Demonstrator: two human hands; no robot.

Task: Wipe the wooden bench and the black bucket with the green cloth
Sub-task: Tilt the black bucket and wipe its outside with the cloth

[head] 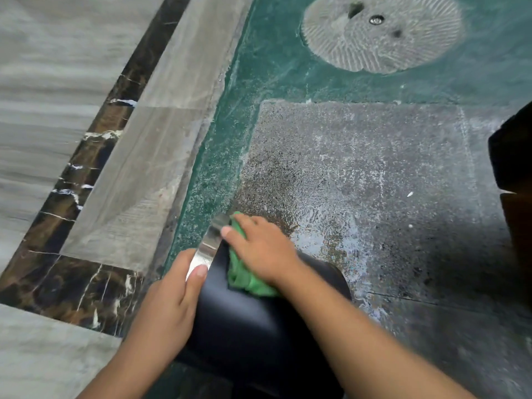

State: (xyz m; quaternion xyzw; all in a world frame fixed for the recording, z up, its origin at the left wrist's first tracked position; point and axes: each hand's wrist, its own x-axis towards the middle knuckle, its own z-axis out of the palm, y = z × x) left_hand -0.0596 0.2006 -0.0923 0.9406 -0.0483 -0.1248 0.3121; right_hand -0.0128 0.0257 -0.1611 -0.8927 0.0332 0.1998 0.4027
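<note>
The black bucket (244, 321) lies tipped on the floor at the bottom centre, its shiny metal rim band (211, 240) pointing away from me. My left hand (169, 300) grips the bucket's left side, thumb near the rim band. My right hand (260, 250) presses the crumpled green cloth (244, 277) flat against the bucket's upper side near the rim. The wooden bench is not recognisable in this view.
A wet, speckled grey stone slab (374, 182) lies under and beyond the bucket, bordered by green floor (276, 67). A round ribbed drain cover (380, 33) sits at top right. Grey and dark marble tiles (121, 156) run on the left. A dark object (512, 156) juts in at the right edge.
</note>
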